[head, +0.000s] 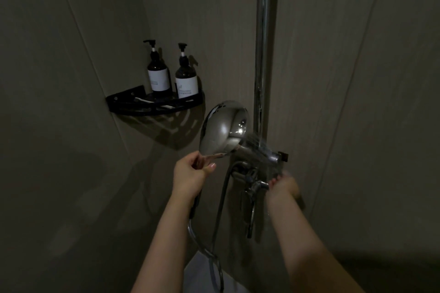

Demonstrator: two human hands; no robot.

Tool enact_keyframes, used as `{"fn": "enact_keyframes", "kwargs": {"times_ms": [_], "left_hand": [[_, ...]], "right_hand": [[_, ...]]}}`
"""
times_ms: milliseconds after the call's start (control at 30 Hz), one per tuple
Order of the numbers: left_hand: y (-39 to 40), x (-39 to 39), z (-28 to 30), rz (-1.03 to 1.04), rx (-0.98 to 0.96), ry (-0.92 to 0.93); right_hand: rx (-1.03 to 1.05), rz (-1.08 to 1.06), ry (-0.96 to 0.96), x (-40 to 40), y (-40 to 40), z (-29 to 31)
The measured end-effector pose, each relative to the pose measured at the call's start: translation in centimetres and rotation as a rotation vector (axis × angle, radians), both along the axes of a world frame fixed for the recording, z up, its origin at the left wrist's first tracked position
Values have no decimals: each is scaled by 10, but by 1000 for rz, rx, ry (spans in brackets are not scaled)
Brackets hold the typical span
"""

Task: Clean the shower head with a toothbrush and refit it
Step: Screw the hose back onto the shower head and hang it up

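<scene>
Mid-frame, the left hand [190,171] grips the shower head [222,127] by its handle – keep spray aimed at the wall while the right hand [283,184], grip unclear, works the tap [256,185].

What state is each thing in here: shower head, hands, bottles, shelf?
Shower head: off its holder, spraying right, held at the handle.
Left hand: grips the handle.
Right hand: blurred, at the mixer valve.
Pump bottles: upright on the corner shelf.
</scene>
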State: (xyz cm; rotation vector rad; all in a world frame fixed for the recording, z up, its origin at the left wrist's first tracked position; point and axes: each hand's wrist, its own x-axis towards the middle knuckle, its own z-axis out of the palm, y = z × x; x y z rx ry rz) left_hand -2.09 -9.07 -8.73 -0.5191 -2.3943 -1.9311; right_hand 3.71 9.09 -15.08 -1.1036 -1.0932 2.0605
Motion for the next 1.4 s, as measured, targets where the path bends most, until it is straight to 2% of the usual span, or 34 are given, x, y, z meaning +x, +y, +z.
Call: {"fn": "enact_keyframes", "kwargs": {"times_ms": [100, 267, 400, 533, 800, 900, 1000, 1100, 1400], "left_hand": [[3, 1, 1, -11, -10, 2], [7, 7, 0, -52, -42, -7], [4, 5, 1, 10, -30, -20], [-3, 4, 3, -23, -48, -38], [-10, 6, 11, -67, -5, -37], [-12, 4, 10, -29, -19, -23], [-25, -1, 7, -3, 23, -100], [-45, -7, 3, 11, 22, -158], [-61, -4, 10, 9, 57, -181]], "right_hand": [[-165, 29, 97, -1, 1, 0], [-222, 55, 63, -1, -8, -10], [-344, 13, 102, -6, -11, -9], [-448, -22, 113, -17, -14, -5], [-513, 216, 117, -32, -43, -5], [-541, 315, 213, -32, -51, -5], [-529, 379, 351, -37, -50, 8], [-502, 388, 435, -45, -52, 21], [-467, 341, 456, -61, -74, 35]]}}
